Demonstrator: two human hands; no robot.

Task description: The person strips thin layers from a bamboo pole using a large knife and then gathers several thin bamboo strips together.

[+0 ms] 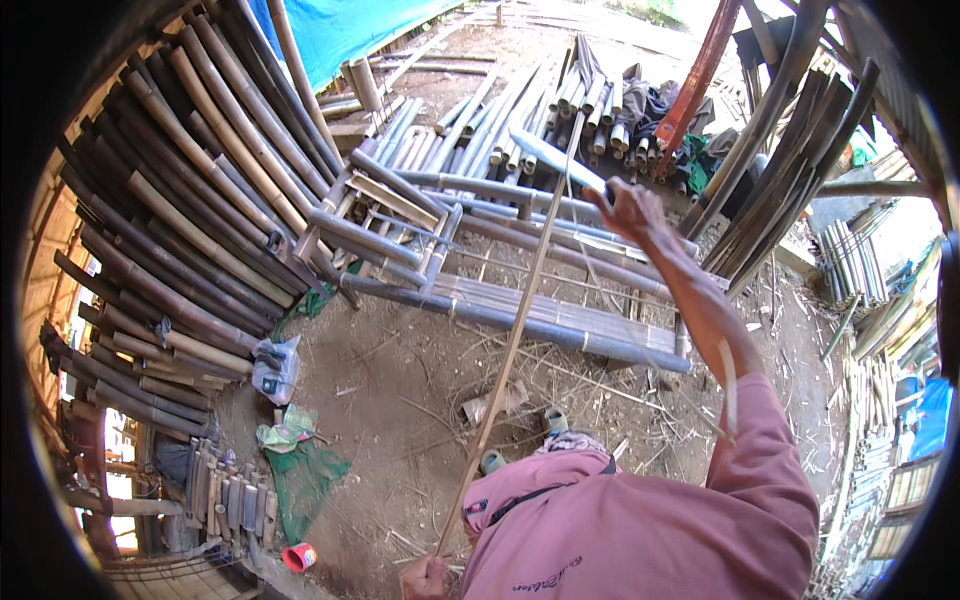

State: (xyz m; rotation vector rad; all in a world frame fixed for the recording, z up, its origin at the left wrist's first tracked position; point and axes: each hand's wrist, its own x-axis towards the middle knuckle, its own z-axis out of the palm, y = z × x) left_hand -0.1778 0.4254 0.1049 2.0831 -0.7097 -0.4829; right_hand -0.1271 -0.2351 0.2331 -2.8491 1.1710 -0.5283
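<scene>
My left hand [424, 578] is at the bottom edge, closed around the lower end of a long thin bamboo strip [505, 355]. The strip runs up and to the right, towards my raised right hand [628, 208]. That hand grips the handle of a long grey-bladed knife [553, 160], whose blade points up and to the left and meets the strip near its upper end. A second thin sliver [727, 385] hangs beside my right forearm in its pink sleeve [760, 470].
A low frame of grey bamboo poles [520, 325] lies on the dirt ahead. Dark bamboo poles [190, 200] lean stacked at the left and more stand at the right [790, 170]. Plastic bags [276, 368], a green net [305, 478] and a red cup [299, 556] lie lower left.
</scene>
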